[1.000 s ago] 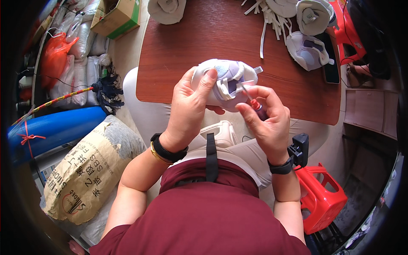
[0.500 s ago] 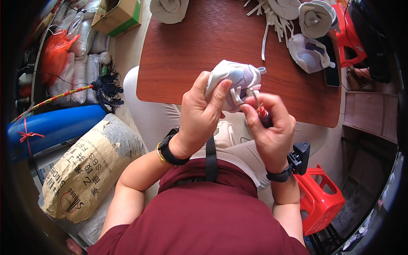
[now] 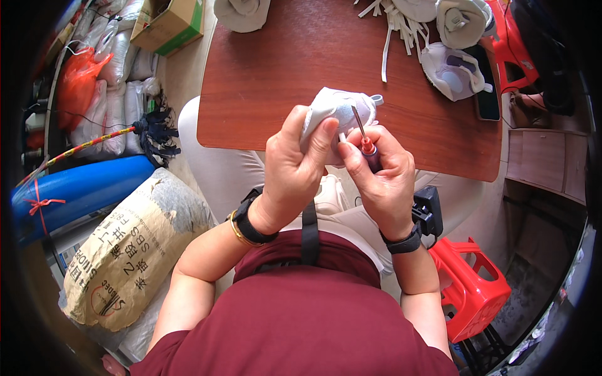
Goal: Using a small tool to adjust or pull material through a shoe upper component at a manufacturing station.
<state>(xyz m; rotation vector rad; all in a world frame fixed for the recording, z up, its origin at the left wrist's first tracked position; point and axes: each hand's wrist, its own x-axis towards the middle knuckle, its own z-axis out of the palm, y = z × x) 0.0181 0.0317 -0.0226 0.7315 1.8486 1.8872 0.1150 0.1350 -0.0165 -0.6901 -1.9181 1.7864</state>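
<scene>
My left hand (image 3: 290, 164) is closed around the side of a small white and pale-lilac shoe upper (image 3: 332, 103), thumb on top, above the near edge of the table. In my right hand (image 3: 387, 172) lies an awl-like tool (image 3: 368, 148) with a dark handle, a red collar and a thin metal shaft pointing up and away. The shaft passes in front of the shoe upper; whether it touches cannot be made out. My right thumb and forefinger meet at the shoe's opening beside a short bit of white lace (image 3: 342, 137). The lower part of the shoe is hidden by my hands.
On the brown table (image 3: 269, 81), more shoe uppers (image 3: 454, 74) sit at the far right beside white laces (image 3: 407, 34) and a dark phone (image 3: 488, 103). Another upper (image 3: 242, 14) is far left. A red stool (image 3: 473, 294) stands at my right, a paper sack (image 3: 135, 250) at my left.
My right hand has moved left, closer to the shoe upper. The tool's shaft has swung from the laces at the shoe's opening to point upward. My left hand keeps its hold.
</scene>
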